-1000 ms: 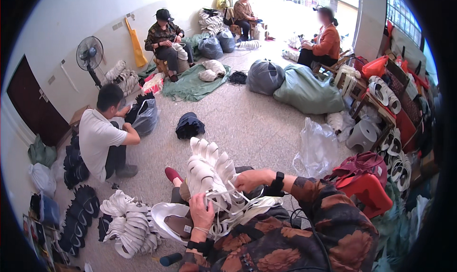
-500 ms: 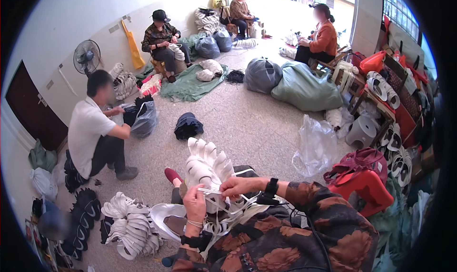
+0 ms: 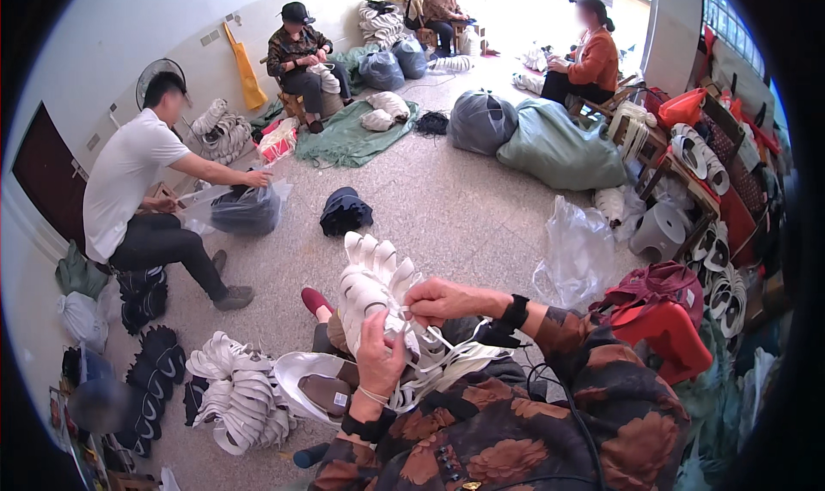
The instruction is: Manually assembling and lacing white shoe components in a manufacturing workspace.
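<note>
In the head view, the stack of white shoe uppers (image 3: 368, 289) lay just beyond the hands, its long axis running away and slightly left; the left hand (image 3: 381, 366) overlapped its near end, the right hand (image 3: 451, 302) its right edge, neither clearly nearer, and the fingertips of both appeared to pinch white strips (image 3: 402, 313). A brown-lined white shoe piece (image 3: 290, 377) sat left of the stack, speckled floor (image 3: 464, 207) extended past it, a dark bundle (image 3: 345, 212) lay beyond it, and a red stool (image 3: 675, 345) stood to its right.
</note>
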A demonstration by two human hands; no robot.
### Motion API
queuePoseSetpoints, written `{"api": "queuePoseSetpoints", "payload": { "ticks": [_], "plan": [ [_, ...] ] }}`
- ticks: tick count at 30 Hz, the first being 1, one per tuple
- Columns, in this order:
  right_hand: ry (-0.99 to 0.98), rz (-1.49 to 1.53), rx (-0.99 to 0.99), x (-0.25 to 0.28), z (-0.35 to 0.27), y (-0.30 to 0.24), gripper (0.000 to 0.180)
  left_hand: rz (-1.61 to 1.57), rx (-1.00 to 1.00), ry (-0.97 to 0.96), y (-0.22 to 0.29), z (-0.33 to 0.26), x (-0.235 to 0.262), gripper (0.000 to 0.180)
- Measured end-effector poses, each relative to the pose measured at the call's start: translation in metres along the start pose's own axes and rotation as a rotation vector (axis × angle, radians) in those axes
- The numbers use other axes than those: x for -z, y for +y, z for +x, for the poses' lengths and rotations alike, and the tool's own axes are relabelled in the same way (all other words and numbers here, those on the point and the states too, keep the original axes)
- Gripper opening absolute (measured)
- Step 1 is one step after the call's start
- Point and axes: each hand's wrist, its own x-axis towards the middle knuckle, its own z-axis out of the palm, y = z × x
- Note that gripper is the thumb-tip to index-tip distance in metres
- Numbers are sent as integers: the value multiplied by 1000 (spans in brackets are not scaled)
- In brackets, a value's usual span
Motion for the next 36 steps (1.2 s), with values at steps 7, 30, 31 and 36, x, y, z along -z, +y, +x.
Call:
{"api": "queuePoseSetpoints", "payload": {
  "ticks": [7,30,31,36],
  "plan": [
    [-154,118,-41,-18,1,-10,20,-116,107,-145,6,6,5,28],
    [-61,17,60,-13,-1,-25,19,15,-82,56,16,16,22,42],
    [-61,-18,113,-17,3,-15,18,-21,-117,-53,16,21,21,40],
    [-136,2,14,-27,7,8,18,40,48,-198,5,21,36,9]
  ]
}}
